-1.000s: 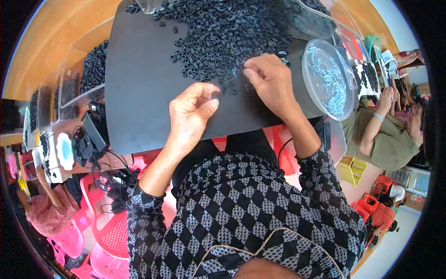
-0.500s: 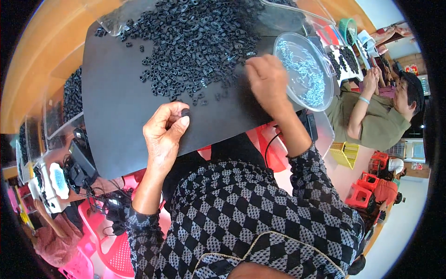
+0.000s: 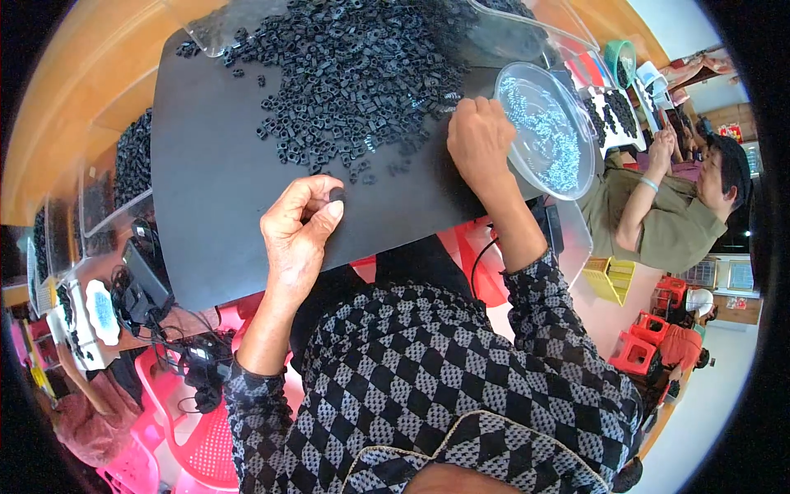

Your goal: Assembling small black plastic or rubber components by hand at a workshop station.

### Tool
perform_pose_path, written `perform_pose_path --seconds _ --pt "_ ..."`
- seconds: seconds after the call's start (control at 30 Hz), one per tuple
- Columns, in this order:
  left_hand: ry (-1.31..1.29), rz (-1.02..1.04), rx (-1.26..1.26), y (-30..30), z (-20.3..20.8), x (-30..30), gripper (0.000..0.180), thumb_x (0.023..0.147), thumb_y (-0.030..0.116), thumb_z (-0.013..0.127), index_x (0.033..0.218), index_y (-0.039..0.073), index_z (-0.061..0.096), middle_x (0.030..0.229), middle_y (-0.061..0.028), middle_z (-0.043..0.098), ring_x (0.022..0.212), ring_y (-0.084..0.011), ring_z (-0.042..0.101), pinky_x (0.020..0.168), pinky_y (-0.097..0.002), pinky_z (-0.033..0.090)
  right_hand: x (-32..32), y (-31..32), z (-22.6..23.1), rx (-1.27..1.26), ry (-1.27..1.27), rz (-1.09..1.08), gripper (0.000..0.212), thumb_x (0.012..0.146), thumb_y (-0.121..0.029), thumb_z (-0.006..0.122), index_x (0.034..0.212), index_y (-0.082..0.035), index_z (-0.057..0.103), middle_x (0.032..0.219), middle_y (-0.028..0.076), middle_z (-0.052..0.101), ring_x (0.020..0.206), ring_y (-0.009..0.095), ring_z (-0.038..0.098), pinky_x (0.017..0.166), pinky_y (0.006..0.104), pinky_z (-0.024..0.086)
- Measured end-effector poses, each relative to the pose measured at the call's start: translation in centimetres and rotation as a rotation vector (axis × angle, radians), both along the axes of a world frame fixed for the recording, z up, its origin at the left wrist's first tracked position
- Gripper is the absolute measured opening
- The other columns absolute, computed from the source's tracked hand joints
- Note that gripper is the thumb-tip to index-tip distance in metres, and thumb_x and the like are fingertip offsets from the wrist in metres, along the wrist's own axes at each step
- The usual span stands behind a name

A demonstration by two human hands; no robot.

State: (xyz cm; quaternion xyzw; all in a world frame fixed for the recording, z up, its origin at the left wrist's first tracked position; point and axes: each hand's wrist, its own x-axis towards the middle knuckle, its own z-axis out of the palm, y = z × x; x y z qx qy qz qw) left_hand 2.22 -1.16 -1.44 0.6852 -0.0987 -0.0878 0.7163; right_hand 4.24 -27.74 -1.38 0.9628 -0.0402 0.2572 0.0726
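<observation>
In my left hand (image 3: 298, 221) I pinch a small black piece (image 3: 336, 195), partly hidden. Beyond it, blocky black parts (image 3: 354, 86) lie heaped, many with openings; silvery bits (image 3: 563, 155) lie scattered in a round clear dish (image 3: 525, 162).

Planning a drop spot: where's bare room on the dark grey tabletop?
Bare: tabletop left of the heaped small black plastic parts; also between left hand and right hand, nearer the body. Crowded: under the heap; right, by the round clear plastic tray.
</observation>
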Motion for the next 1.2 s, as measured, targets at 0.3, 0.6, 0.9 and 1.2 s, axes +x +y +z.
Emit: perform_pose_path --seconds 0.3,0.6,0.9,1.2 --pt "-0.013 0.008 0.038 0.1 -0.2 0.2 0.018 0.081 -0.002 0.066 0.099 0.0 0.065 0.084 0.0027 0.059 0.072 -0.0051 0.051 0.068 -0.0206 0.044 -1.0 1.1 0.4 0.415 -0.126 0.301 0.008 0.078 -0.006 0.065 0.082 -0.003 0.059 0.08 0.012 0.061 0.078 0.032 0.058 0.068 0.0422 0.047" --pt "0.007 0.011 0.015 0.1 -0.3 0.2 0.019 0.081 -0.002 0.066 0.1 0.001 0.065 0.084 0.0028 0.06 0.073 -0.0049 0.052 0.068 -0.0202 0.044 -1.1 0.7 0.4 0.594 -0.026 0.26 0.009 0.083 -0.004 0.063 0.091 -0.001 0.062 0.082 0.014 0.062 0.069 0.024 0.061 0.064 0.034 0.048" --pt "0.013 0.013 -0.001 0.2 -0.4 0.2 0.018 0.082 -0.002 0.067 0.099 0.001 0.065 0.083 0.0041 0.058 0.071 -0.0041 0.05 0.067 -0.0195 0.043 -1.2 0.5 0.5 0.427 -0.094 0.363 0.018 0.078 -0.002 0.066 0.096 -0.005 0.068 0.084 0.01 0.061 0.08 0.027 0.058 0.07 0.0358 0.047" --pt "0.01 0.017 0.007 0.1 -0.2 0.1 0.018 0.082 -0.002 0.067 0.099 0.001 0.065 0.083 0.004 0.059 0.071 -0.0038 0.05 0.067 -0.0191 0.044 -0.6 0.5 1.0 0.371 -0.013 0.401 0.014 0.076 -0.003 0.067 0.089 -0.007 0.07 0.083 0.009 0.061 0.082 0.028 0.057 0.071 0.0376 0.046"
